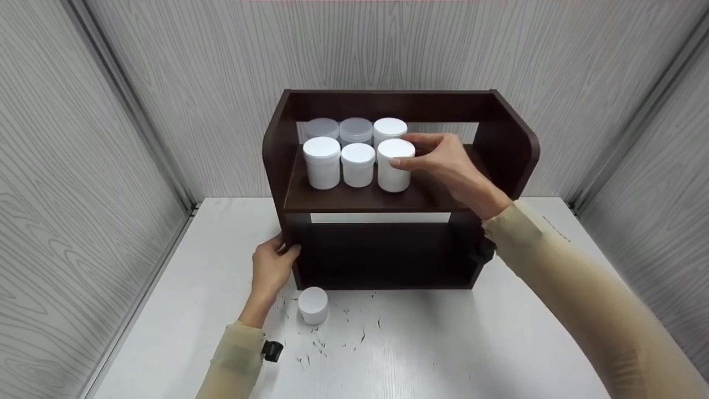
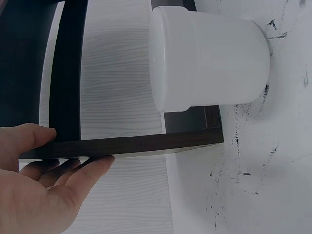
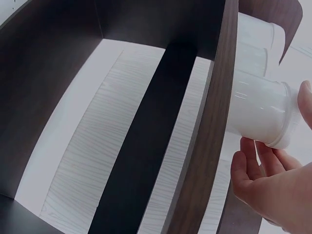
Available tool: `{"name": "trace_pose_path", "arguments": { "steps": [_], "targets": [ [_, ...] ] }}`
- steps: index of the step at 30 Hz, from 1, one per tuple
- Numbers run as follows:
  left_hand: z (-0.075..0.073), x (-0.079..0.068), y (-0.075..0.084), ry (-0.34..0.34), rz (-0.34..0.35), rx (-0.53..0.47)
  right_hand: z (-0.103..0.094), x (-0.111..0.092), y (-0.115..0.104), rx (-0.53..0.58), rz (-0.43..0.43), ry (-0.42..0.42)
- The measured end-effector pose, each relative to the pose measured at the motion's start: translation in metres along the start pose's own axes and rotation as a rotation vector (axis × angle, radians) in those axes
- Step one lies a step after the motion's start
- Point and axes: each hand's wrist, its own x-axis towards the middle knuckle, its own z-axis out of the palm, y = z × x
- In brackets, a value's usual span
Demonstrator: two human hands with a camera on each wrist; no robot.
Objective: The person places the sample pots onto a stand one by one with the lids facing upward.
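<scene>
A dark brown two-tier shelf (image 1: 365, 201) stands on the table. My left hand (image 1: 272, 270) grips the edge of its left side panel (image 2: 141, 143), thumb on one face and fingers on the other. On the upper tier, my right hand (image 1: 450, 162) holds the front right white lidded jar (image 1: 394, 176) between thumb and fingers. Beside it are a shorter white jar (image 1: 358, 172) and a taller one (image 1: 323, 172). Behind them stand a white-lidded jar (image 1: 390, 126) and two greyish-lidded jars (image 1: 322, 127), partly hidden. In the right wrist view, the held jar (image 3: 257, 108) touches my fingers (image 3: 247, 161).
One small white jar (image 1: 313, 306) stands on the white table (image 1: 410, 354) before the shelf's left front corner. Dark scuff marks lie around it. Pale wood-grain panels (image 1: 232, 83) enclose the back and both sides.
</scene>
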Motion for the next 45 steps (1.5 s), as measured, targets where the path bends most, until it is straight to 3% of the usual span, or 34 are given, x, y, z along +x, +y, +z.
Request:
{"name": "trace_pose_path", "arguments": {
  "steps": [8, 45],
  "targets": [
    [-0.0006, -0.0011, 0.0015, -0.002, -0.009, 0.02, 0.0021, 0.0036, -0.0007, 0.052, 0.026, 0.0],
    [0.0004, -0.0011, 0.0004, -0.012, 0.006, -0.005, -0.0039, 0.0015, 0.0049, 0.056, 0.007, -0.007]
  ]
}}
